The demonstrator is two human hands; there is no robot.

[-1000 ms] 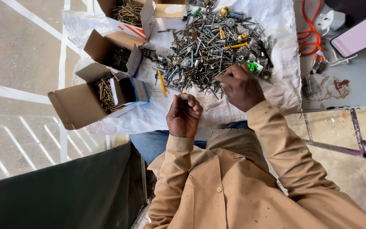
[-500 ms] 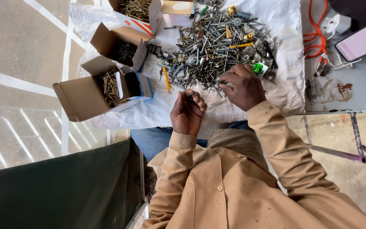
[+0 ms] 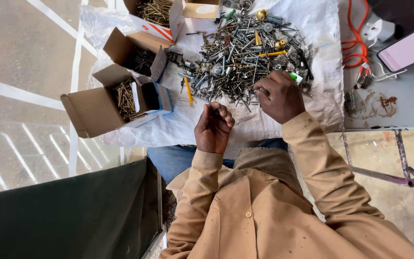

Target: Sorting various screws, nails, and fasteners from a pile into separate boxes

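Head view, looking down at a seated person in a tan jacket point(image 3: 264, 211) and jeans. The right hand point(image 3: 281, 98) sits at the near edge of a big pile of mixed screws point(image 3: 245, 55), nails and fittings, its fingertips pinching a small metal piece point(image 3: 263, 91) pulled from the pile; too small to tell what kind. The left hand point(image 3: 213, 128) is clenched in a loose fist just in front of the pile, apart from it, with something small and dark poking out at the top of the curled fingers; cannot tell what it is. The pile lies on a white woven sack point(image 3: 312, 103) spread over the counter.

A yellow wall plug point(image 3: 188, 90) lies at the pile's left edge, and a green plastic bit point(image 3: 294, 76) lies just beyond the right hand. A brass knob point(image 3: 261, 14) is at the far side of the pile.

Three open cardboard boxes sit left of the pile: the nearest box point(image 3: 116, 103) holds brownish screws, the middle box point(image 3: 137, 55) holds dark ones, and the far box point(image 3: 159, 12) holds golden screws.

Off to the right, past the sack: an orange cable point(image 3: 353, 41), a white plug point(image 3: 377, 29) and a phone point(image 3: 410, 48) with its screen lit. A metal frame point(image 3: 384, 163) runs below the counter edge.
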